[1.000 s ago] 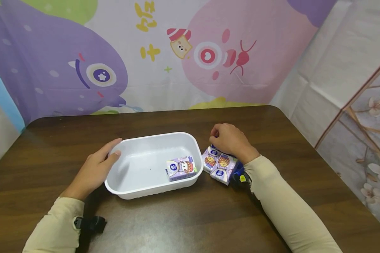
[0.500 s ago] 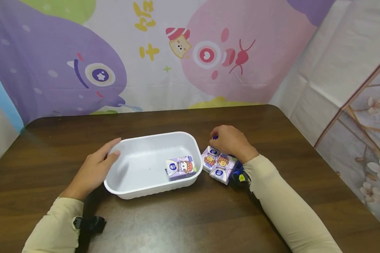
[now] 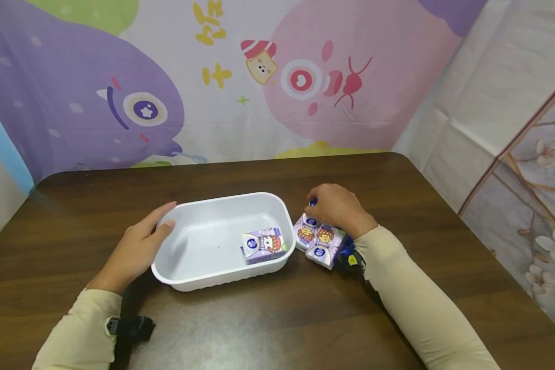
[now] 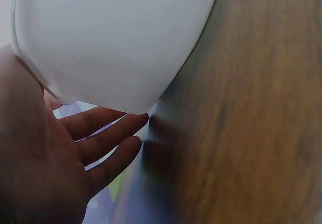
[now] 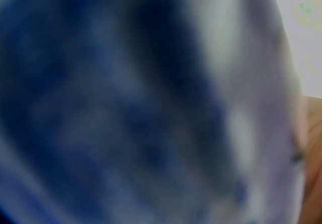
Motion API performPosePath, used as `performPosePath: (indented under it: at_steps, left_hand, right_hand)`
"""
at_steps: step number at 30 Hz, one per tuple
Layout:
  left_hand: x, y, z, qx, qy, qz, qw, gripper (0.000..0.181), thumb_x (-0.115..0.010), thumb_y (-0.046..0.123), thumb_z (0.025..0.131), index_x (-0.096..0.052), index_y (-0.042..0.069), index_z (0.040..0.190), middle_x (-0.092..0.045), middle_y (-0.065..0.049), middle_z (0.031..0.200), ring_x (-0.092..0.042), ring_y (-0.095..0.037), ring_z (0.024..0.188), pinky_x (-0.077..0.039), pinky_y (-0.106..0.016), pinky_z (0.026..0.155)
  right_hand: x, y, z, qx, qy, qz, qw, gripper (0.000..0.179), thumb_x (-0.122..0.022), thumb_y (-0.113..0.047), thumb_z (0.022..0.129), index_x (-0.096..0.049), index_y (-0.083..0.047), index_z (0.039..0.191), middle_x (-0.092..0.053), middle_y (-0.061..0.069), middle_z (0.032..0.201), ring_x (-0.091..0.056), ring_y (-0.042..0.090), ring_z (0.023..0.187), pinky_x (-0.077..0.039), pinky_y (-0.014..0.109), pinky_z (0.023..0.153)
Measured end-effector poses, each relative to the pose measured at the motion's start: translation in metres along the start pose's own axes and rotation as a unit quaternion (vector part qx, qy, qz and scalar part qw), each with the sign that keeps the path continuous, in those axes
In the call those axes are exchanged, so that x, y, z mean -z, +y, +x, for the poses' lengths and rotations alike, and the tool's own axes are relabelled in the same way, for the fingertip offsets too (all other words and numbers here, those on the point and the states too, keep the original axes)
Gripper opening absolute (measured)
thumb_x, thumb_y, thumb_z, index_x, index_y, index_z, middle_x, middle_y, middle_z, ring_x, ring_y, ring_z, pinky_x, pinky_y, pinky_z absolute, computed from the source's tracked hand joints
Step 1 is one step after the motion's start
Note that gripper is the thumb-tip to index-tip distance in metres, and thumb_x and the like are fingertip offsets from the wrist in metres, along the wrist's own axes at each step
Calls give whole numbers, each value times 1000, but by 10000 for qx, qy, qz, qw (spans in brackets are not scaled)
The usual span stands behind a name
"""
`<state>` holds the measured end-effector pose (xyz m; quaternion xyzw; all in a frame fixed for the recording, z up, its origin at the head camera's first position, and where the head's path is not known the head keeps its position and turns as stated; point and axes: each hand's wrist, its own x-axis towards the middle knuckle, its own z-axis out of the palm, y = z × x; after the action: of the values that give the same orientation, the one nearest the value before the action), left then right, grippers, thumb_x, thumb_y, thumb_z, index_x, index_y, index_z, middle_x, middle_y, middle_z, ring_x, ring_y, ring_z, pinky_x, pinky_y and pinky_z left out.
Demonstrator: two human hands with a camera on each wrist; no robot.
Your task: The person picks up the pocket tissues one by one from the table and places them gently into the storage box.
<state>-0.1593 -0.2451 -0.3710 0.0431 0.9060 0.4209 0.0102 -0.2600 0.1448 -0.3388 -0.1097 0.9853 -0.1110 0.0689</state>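
A white plastic basin [image 3: 213, 231] sits on the table. My left hand [image 3: 139, 241] rests at its left end, thumb over the rim; in the left wrist view its straight fingers [image 4: 110, 138] reach under the basin wall. Inside the basin, at the right, lies a purple-and-white pocket tissue pack [image 3: 263, 244], with another edge showing beneath. Right of the basin, two more tissue packs [image 3: 321, 239] lie side by side. Just behind them my right hand [image 3: 339, 208] has curled fingers pinching a dark blue tissue pack end [image 3: 312, 202], mostly hidden. Blurred blue and purple wrapping [image 5: 151, 103] fills the right wrist view.
The brown wooden table [image 3: 240, 318] carries everything. A patterned cartoon cloth [image 3: 222, 123] hangs along its far edge. White panels with a flower print [image 3: 550, 257] stand to the right. Black wrist straps [image 3: 136, 328] are worn at the wrists.
More of the dark blue pack end shows between my right fingertips, and the right hand has dipped very slightly. The left hand, basin and other packs stay in place.
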Motion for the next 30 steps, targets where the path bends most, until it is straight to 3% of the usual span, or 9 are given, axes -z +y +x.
performPosePath:
  at_steps: [30]
  left_hand:
    - [0,1,-1,-4,-1,-35,10000,62,-39,51,106,-28,22,160,-34,-23,157,-41,-45,135,-40,-64,101]
  right_hand:
    - [8,5,-4,415,-379,-244,9981,49,-70,-40,88,-69,-15,131,-66,6,129,-59,24,112,-44,53,100]
